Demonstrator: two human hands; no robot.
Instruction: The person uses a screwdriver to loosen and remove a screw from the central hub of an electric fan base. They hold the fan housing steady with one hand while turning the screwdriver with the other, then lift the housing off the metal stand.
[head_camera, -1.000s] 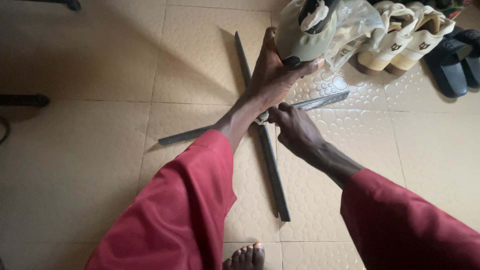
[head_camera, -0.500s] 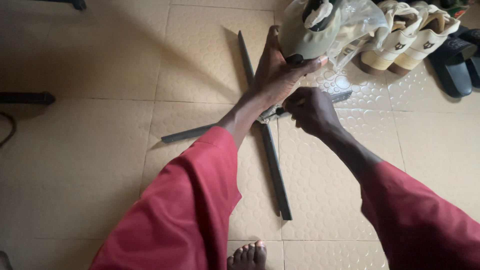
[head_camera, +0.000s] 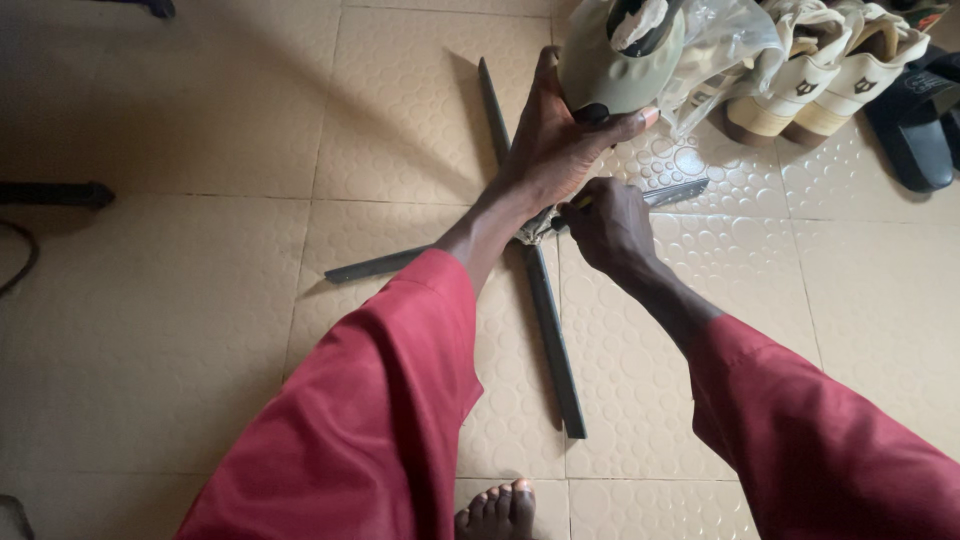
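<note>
Two dark metal bars lie crossed on the tiled floor, forming an X-shaped base (head_camera: 548, 330). My left hand (head_camera: 556, 140) reaches over the crossing and grips the underside of a pale green rounded housing (head_camera: 620, 60) held above the floor. Clear plastic wrap (head_camera: 725, 45) hangs off the housing's right side. My right hand (head_camera: 607, 225) is closed around a small tool with a yellowish tip, pressed at the joint where the bars cross. The joint itself is mostly hidden by both hands. Both arms wear red sleeves.
A pair of cream high-top shoes (head_camera: 830, 70) and black slides (head_camera: 915, 120) stand at the upper right. A dark furniture foot (head_camera: 55, 193) and a cable sit at the left edge. My bare toes (head_camera: 495, 512) show at the bottom.
My right hand moved up and slightly right from the crossing, then closed into a fist on the small tool at the joint. The left hand kept its hold on the housing.
</note>
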